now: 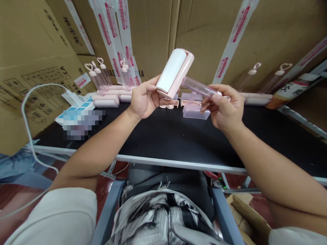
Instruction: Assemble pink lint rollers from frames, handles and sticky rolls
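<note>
My left hand (pixel 145 98) is closed around a lint roller head (pixel 171 71), a white roll set in a pale pink half-shell cover. It is held tilted above the table. A see-through pink handle (pixel 200 87) slants from the cover's side into my right hand (pixel 226 105), whose fingers pinch its far end. I cannot tell whether the handle is joined to the cover or only touches it. Below and between my hands lie clear pinkish plastic covers (pixel 196 112) and small pink parts (pixel 167 106), partly hidden by my fingers.
Lint rollers (pixel 106 101) with upright heart-loop handles stand at the back left, others (pixel 258 98) at the back right. A bottle (pixel 291 90) leans at the right. A white power strip (pixel 74 112) with a cable lies left. Taped cardboard (pixel 204 37) walls the back of the black table (pixel 163 143).
</note>
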`<state>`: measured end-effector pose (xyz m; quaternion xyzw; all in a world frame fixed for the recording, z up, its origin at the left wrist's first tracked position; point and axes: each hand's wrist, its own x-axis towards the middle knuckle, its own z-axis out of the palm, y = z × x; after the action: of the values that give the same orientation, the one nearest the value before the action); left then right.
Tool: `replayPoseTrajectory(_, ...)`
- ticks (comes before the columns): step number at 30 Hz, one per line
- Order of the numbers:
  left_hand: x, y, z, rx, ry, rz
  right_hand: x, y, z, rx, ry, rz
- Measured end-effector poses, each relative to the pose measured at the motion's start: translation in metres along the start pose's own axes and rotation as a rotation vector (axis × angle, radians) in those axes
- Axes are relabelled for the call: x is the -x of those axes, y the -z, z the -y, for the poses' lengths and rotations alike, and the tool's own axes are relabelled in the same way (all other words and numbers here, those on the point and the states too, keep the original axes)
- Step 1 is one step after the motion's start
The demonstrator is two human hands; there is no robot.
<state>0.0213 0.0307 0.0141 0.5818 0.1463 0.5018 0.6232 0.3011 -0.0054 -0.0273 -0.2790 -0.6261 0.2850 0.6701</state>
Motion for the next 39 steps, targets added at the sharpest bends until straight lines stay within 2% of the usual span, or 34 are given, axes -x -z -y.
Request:
replayPoseTrajectory(4, -0.001, 0.002, 0.001, 0.009, 0.010, -0.018, 0.000, 0.001, -0.002, 0.016, 0.022, -0.011)
replayPoseTrajectory(11, 0.001, -0.001, 0.001, 0.023, -0.010, 0.026, 0.002, -0.002, 0.001, -0.034, 0.041, -0.036)
replayPoseTrajectory(16, 0.006, -0.005, -0.004, -0.004, -0.013, -0.001, 0.001, -0.001, -0.001, -0.014, 0.065, -0.022)
replayPoseTrajectory(20, 0.007, -0.008, -0.004, -0.064, -0.027, -0.041, -0.002, 0.003, -0.001, 0.005, 0.018, -0.016)
replayPoseTrajectory(23, 0.005, -0.008, 0.000, -0.113, -0.076, -0.096, -0.005, 0.005, 0.000, -0.007, -0.075, 0.080)
replayPoseTrajectory(27, 0.005, -0.006, 0.009, -0.129, -0.132, -0.149, -0.003, 0.001, 0.003, 0.048, -0.244, 0.361)
replayPoseTrajectory(29, 0.007, -0.005, 0.013, -0.142, -0.145, -0.156, 0.002, -0.005, 0.008, 0.097, -0.265, 0.505)
replayPoseTrajectory(31, 0.010, -0.005, 0.015, -0.172, -0.140, -0.132, 0.007, -0.011, 0.016, 0.221, -0.196, 0.634)
replayPoseTrajectory(33, 0.014, -0.007, 0.015, -0.200, -0.115, -0.087, 0.014, -0.015, 0.027, 0.396, -0.037, 0.679)
replayPoseTrajectory(35, 0.018, -0.012, 0.014, -0.228, -0.085, -0.032, 0.020, -0.015, 0.039, 0.530, 0.178, 0.554)
replayPoseTrajectory(38, 0.024, -0.021, 0.012, -0.298, -0.094, 0.076, 0.024, -0.014, 0.049, 0.626, 0.513, 0.198)
replayPoseTrajectory(39, 0.026, -0.023, 0.012, -0.321, -0.104, 0.124, 0.024, -0.013, 0.050, 0.673, 0.606, 0.117)
